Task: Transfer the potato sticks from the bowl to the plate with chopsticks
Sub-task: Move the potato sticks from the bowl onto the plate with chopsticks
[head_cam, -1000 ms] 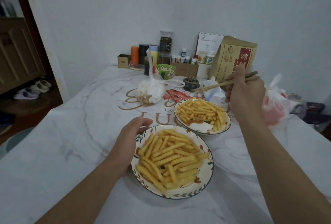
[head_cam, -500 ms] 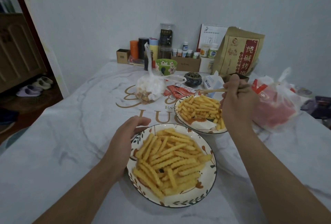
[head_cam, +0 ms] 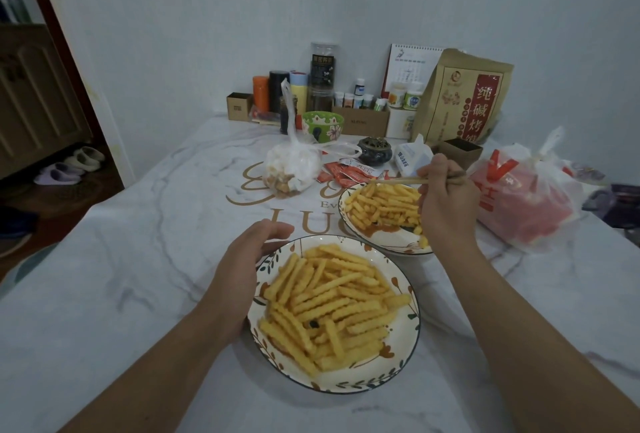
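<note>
So, working from the left: my left hand (head_cam: 249, 259) rests against the left rim of the near dish (head_cam: 346, 386), fingers loosely curved and not clamped on anything, steadying it, I think. That dish sits on the table (head_cam: 138, 276) close to its near edge and carries a broad heap of potato sticks (head_cam: 329, 301).

Just beyond it, toward the table's right edge, is the far dish (head_cam: 388, 245), with a thinner layer of sticks and bare glaze showing along its near side. I take the far one for the bowl and the near one for the plate, but both look shallow and I cannot say for sure.

The chopsticks (head_cam: 394, 181) lie almost level above the far dish's back rim, tips pointing left. I see no stick between the tips, though they are small and I would not swear to it. My right hand (head_cam: 446, 204) is closed around their upper ends, over that dish's right side.

My judgement: the job is under way but not finished. If I have the dishes right, more than half has been moved, and a good many sticks are left to lift across.
</note>
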A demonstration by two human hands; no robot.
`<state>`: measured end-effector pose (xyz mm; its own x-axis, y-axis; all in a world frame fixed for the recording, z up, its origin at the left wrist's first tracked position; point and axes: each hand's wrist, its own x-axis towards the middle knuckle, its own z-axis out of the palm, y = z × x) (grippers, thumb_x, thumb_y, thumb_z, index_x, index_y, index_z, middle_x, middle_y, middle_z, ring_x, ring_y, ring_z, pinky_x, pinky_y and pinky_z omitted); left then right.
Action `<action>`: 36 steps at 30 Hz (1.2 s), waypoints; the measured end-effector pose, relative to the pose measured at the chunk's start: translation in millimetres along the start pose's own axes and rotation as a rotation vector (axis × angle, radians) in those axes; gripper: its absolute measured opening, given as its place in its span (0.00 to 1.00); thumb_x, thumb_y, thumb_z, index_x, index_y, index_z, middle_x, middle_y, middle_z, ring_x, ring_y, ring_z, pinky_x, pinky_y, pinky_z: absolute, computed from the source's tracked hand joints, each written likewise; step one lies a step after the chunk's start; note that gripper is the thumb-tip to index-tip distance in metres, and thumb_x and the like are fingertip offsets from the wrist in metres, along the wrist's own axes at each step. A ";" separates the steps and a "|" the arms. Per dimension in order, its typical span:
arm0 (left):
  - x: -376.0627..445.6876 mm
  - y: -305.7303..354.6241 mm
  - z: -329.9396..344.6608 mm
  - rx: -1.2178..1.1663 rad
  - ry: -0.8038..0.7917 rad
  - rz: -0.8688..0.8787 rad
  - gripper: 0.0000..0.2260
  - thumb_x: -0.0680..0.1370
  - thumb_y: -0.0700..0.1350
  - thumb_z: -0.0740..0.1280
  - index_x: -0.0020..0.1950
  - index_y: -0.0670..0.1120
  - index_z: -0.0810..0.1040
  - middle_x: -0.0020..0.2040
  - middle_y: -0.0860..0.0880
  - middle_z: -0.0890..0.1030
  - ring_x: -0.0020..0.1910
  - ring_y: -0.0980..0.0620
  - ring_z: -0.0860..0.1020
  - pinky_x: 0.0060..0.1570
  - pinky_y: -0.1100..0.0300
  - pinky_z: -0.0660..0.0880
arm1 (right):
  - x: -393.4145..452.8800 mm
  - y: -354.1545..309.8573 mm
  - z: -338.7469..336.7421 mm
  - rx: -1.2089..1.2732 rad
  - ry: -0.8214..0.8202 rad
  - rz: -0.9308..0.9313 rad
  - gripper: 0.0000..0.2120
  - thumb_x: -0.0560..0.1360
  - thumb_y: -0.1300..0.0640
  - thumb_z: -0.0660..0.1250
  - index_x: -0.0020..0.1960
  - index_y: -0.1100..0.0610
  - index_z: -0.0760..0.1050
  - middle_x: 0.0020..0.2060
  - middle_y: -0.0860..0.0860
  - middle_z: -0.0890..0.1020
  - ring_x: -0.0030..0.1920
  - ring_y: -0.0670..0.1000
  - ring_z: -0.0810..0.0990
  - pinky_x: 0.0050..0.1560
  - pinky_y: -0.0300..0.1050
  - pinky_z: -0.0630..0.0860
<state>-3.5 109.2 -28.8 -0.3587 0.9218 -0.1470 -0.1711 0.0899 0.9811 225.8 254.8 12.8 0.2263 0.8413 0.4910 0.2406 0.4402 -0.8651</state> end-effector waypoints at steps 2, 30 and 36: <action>-0.3 0.1 0.2 -0.008 0.001 -0.003 0.14 0.82 0.54 0.62 0.52 0.54 0.87 0.59 0.48 0.86 0.59 0.44 0.85 0.63 0.38 0.79 | 1.4 -3.9 -3.1 0.097 0.048 0.032 0.22 0.81 0.38 0.57 0.36 0.47 0.79 0.26 0.47 0.76 0.29 0.51 0.74 0.34 0.52 0.70; -0.5 -0.6 1.2 -0.017 0.021 0.019 0.17 0.85 0.56 0.59 0.52 0.54 0.87 0.59 0.47 0.86 0.61 0.44 0.84 0.63 0.40 0.79 | 4.0 -106.2 -53.9 0.071 -0.701 -0.012 0.23 0.84 0.54 0.61 0.34 0.60 0.81 0.22 0.56 0.70 0.21 0.52 0.63 0.24 0.40 0.59; 0.3 -2.5 0.2 -0.028 0.016 0.013 0.18 0.85 0.56 0.58 0.55 0.51 0.87 0.59 0.47 0.86 0.60 0.44 0.84 0.64 0.39 0.79 | 11.6 -98.0 -54.3 0.213 -0.478 0.041 0.24 0.85 0.50 0.59 0.36 0.57 0.82 0.25 0.55 0.72 0.23 0.51 0.65 0.24 0.43 0.59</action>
<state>-3.0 109.3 -31.2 -0.3759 0.9166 -0.1360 -0.1916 0.0668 0.9792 256.2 204.4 108.8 -0.2365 0.8867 0.3973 0.0320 0.4158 -0.9089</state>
